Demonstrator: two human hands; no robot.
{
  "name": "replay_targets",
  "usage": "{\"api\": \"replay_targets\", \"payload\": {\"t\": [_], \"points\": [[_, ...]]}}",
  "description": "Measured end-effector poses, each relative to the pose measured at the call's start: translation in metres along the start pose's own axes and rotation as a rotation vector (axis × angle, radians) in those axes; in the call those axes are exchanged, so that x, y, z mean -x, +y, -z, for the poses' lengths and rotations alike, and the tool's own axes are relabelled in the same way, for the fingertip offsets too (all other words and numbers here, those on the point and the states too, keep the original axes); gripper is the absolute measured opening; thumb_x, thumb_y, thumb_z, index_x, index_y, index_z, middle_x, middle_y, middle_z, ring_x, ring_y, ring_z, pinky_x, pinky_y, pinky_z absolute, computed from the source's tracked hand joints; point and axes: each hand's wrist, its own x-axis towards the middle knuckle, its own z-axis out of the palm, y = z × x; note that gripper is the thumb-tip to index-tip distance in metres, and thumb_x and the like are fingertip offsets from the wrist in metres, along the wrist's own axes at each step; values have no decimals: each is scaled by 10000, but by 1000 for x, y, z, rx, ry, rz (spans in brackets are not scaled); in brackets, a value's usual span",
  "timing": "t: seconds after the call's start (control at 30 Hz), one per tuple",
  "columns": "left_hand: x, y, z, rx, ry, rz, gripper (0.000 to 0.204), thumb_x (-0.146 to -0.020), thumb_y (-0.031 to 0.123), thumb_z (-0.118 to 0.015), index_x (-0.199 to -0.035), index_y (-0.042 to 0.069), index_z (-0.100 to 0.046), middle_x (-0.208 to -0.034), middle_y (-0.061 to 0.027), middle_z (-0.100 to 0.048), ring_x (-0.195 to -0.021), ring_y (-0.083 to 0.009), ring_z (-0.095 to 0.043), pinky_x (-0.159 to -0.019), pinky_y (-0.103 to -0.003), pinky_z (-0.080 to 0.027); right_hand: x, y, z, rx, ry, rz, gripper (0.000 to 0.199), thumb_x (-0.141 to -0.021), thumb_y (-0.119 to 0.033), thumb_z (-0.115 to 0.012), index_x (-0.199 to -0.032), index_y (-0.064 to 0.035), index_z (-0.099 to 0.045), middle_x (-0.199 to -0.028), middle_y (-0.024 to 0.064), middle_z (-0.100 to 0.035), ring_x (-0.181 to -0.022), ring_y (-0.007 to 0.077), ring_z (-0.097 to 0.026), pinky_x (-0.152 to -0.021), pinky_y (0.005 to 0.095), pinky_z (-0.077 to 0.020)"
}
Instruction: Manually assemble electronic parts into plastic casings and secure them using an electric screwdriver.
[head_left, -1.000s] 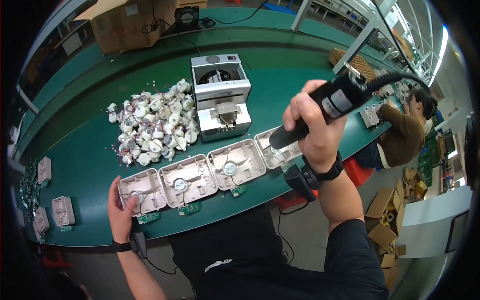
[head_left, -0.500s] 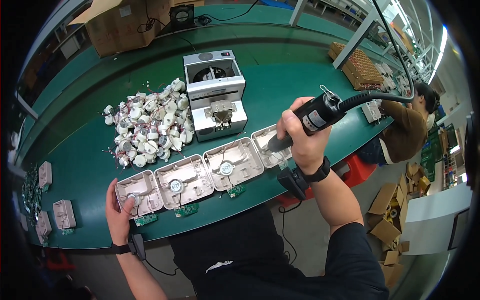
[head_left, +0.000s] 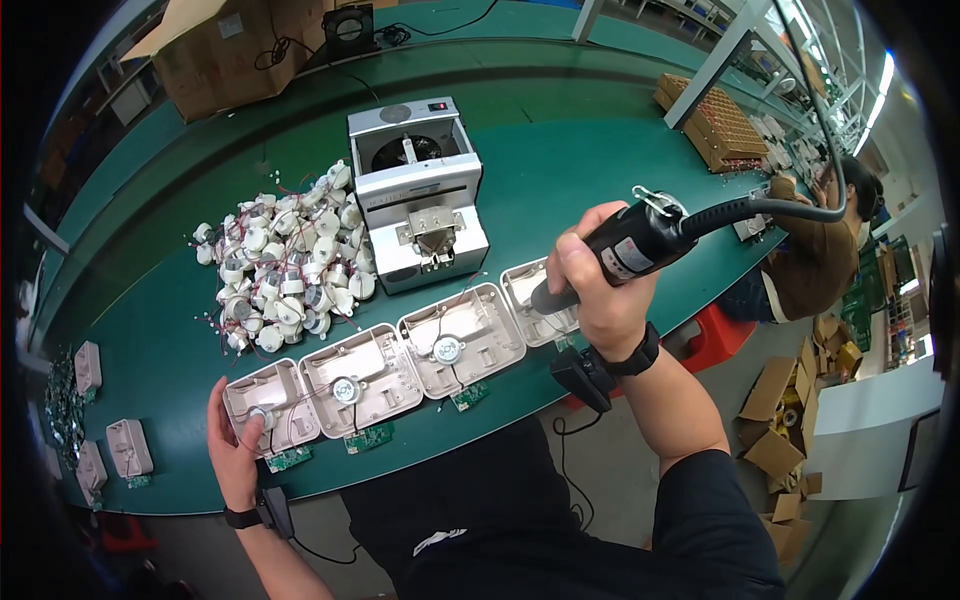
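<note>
Four-sided cream plastic housings stand side by side in a row, open side up, and my left hand point(head_left: 232, 462) grips the leftmost housing point(head_left: 268, 386). Its thumb presses by the small round part point(head_left: 262, 416) inside; the fingers lie along the outer left wall. Similar silver-faced round parts sit in the second housing point(head_left: 388, 392) and third housing point(head_left: 487, 331). Closed around a black corded electric screwdriver point(head_left: 640, 238), my right hand point(head_left: 608, 305) holds it tilted over the rightmost housing point(head_left: 525, 282). The screwdriver's tip is hard to make out. Green circuit boards point(head_left: 369, 438) hang by wires at the housings' near edges.
A silver screw feeder point(head_left: 418, 190) stands behind the row, beside a heap of white round parts point(head_left: 285, 262) with red wires. More housings point(head_left: 129, 447) and circuit boards point(head_left: 64, 400) lie at left. The screwdriver's cord point(head_left: 770, 208) arches right. A co-worker point(head_left: 815, 240) sits at far right.
The whole view has shifted slightly, so the feeder, heap and housings appear a little further left. Both hands keep their holds; the screwdriver stays over the rightmost housing.
</note>
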Motion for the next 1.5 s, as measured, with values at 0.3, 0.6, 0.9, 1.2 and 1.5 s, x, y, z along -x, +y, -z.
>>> {"api": "replay_targets", "payload": {"t": [0.3,0.6,0.9,1.2,1.5], "points": [[3,11,-21,83,13,25,744,-872,114,-754,-1513,5,-392,-1471,-158,-496,-1323,-232,-504,-1120,-347,-385,-28,-25,-11,-69,-4,36,149,-887,3,-617,-1001,-1,-522,-706,58,-569,-550,159,-582,-540,302,-483],[1,15,-58,68,40,15,743,-832,105,-805,-1476,32,-441,-1248,-129,-655,-947,-141,-679,-793,-285,-568,-72,-42,-81,-260,-45,153,86,-914,-47,-619,-955,8,-567,-682,53,-582,-556,154,-593,-550,292,-481],[-1,8,-59,49,25,-27,724,-846,122,-801,-1473,40,-451,-1227,-131,-661,-912,-132,-678,-759,-268,-563,-41,-51,-59,-178,-60,-50,105,-919,-51,-608,-975,11,-544,-685,74,-574,-556,161,-580,-551,304,-483],[-6,11,-61,28,26,-38,739,-865,167,-797,-1495,47,-430,-1291,-122,-622,-1048,-172,-652,-885,-299,-544,-4,-39,-12,-179,82,26,141,-910,-24,-582,-1023,2,-502,-701,86,-552,-546,165,-553,-537,317,-477],[-1,12,-62,49,34,-26,764,-864,167,-799,-1505,32,-406,-1332,-144,-594,-1144,-206,-623,-967,-334,-520,5,-17,-9,-56,16,-8,158,-889,-4,-588,-1017,-2,-496,-686,67,-559,-551,153,-562,-549,310,-481]]}}
